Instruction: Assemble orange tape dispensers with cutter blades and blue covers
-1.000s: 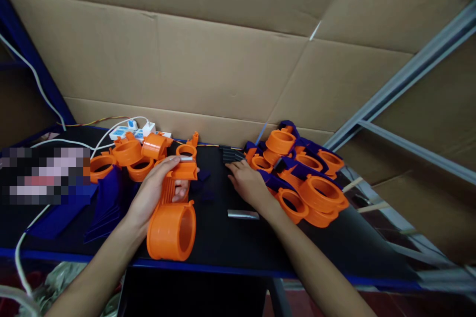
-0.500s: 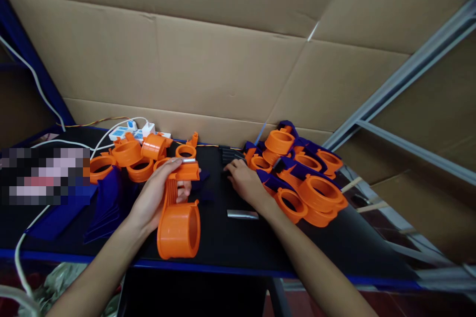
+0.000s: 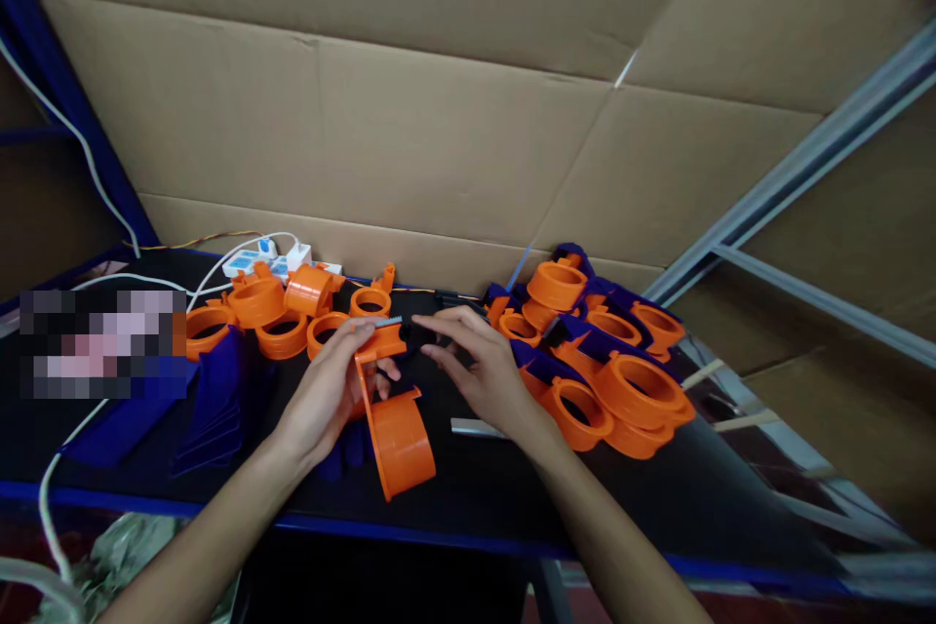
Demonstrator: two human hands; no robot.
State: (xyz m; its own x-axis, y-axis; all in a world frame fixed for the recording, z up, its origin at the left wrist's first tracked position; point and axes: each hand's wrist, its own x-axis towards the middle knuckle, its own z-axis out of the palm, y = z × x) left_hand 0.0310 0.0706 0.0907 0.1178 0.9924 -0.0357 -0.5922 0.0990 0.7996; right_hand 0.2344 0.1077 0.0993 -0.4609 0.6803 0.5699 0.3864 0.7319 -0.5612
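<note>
In my left hand (image 3: 332,385) is an orange plastic tape dispenser frame (image 3: 402,448), its wide ring hanging below the palm. A toothed metal blade (image 3: 386,322) lies along its upper end, beside my thumb. My right hand (image 3: 472,356) is closed in a pinch on a small black part (image 3: 418,331), held close to the dispenser's upper right end; the fingers partly hide it, and I cannot tell whether it touches the frame. Under my right wrist, a flat silvery metal strip (image 3: 475,427) lies on the black table (image 3: 497,497).
More orange dispenser frames (image 3: 282,336) lie to the left, near dark blue plates (image 3: 212,400) and a white power strip (image 3: 245,261). Orange and blue dispensers (image 3: 633,380) are heaped on the right. A cardboard wall (image 3: 439,146) stands behind; a white cable (image 3: 51,507) hangs over the left edge.
My right hand has come back from the black pieces at the rear with one small black part, up to the dispenser. My left hand has turned the dispenser and moved it right.
</note>
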